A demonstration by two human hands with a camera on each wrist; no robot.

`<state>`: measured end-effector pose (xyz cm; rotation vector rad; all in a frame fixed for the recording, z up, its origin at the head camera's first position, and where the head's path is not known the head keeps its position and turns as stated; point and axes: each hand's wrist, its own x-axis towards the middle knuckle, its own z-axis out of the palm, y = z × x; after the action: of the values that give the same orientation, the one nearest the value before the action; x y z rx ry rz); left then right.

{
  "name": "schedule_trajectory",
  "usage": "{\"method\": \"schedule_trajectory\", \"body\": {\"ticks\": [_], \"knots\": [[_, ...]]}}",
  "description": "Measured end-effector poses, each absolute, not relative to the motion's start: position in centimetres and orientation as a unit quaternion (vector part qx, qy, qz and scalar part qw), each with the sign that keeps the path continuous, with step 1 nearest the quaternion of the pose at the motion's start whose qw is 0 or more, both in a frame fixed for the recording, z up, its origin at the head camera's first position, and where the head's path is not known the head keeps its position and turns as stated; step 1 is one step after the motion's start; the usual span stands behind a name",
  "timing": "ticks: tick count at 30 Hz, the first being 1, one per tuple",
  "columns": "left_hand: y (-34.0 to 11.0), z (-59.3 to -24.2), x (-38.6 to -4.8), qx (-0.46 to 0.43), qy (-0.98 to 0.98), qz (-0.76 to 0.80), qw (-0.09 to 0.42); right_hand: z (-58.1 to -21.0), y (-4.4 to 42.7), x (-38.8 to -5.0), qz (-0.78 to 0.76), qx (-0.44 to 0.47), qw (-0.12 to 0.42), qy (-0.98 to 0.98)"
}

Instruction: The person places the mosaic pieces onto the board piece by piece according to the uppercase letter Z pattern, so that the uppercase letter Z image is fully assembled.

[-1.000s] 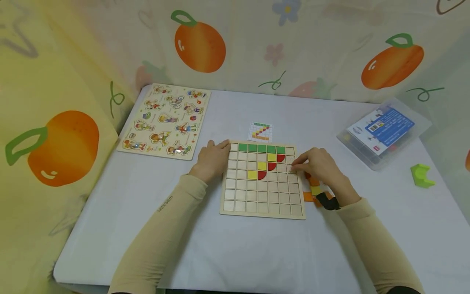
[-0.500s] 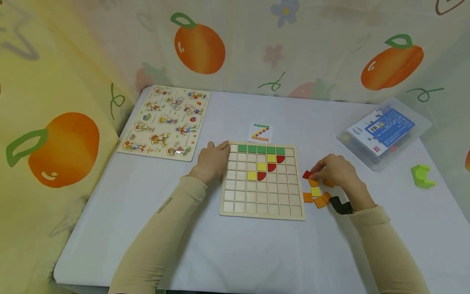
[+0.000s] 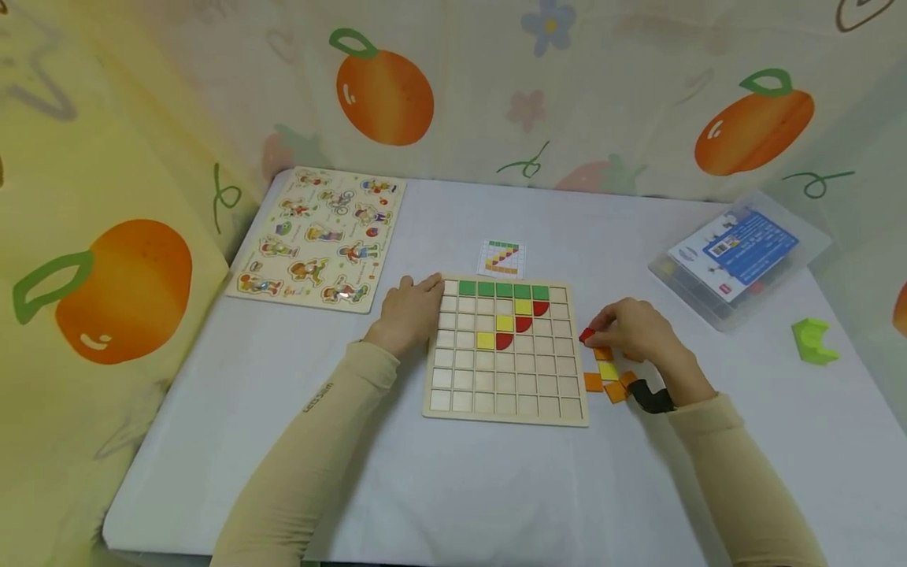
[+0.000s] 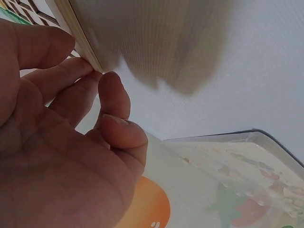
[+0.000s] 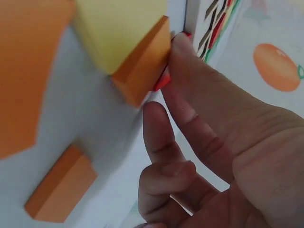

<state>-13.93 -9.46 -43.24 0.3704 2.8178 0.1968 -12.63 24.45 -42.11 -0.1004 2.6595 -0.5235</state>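
A square wooden grid board [image 3: 475, 383] lies mid-table. It has a row of green square tiles [image 3: 504, 290] near the top and a diagonal of yellow tiles [image 3: 504, 324], each beside a red quarter-round tile [image 3: 523, 324]. My left hand [image 3: 407, 313] holds the board's upper left corner; in the left wrist view some of its fingers touch the edge. My right hand [image 3: 640, 331] pinches a small red tile [image 3: 586, 336] between thumb and finger, right of the board. In the right wrist view the fingers mostly cover that tile, next to an orange tile [image 5: 147, 61].
Loose orange tiles [image 3: 615, 391] and a yellow tile [image 3: 607, 370] lie right of the board. A pattern card [image 3: 501, 258] is behind it. A picture puzzle [image 3: 319, 236] sits back left, a clear plastic case [image 3: 733, 260] back right, a green block [image 3: 813, 341] beyond.
My right hand has moved from over the board's right edge to the loose tiles and taken hold of a red one. The left hand has stayed at the corner.
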Motion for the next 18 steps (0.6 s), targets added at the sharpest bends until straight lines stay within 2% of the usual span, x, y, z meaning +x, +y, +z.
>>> {"method": "schedule_trajectory", "body": {"ticks": [8,16,18], "knots": [[-9.4,-43.3,-13.7,0.132,0.979,0.069,0.135,-41.9,24.2,-13.0,-0.207,-0.077,0.216,0.951],[-9.4,-43.3,-13.9,0.134,0.979,0.066,0.138,-40.7,22.8,-13.5,-0.230,-0.144,0.158,0.949],[-9.4,-43.3,-13.9,0.134,0.979,0.065,0.139,-40.6,21.8,-13.5,-0.237,-0.167,0.160,0.944]]}}
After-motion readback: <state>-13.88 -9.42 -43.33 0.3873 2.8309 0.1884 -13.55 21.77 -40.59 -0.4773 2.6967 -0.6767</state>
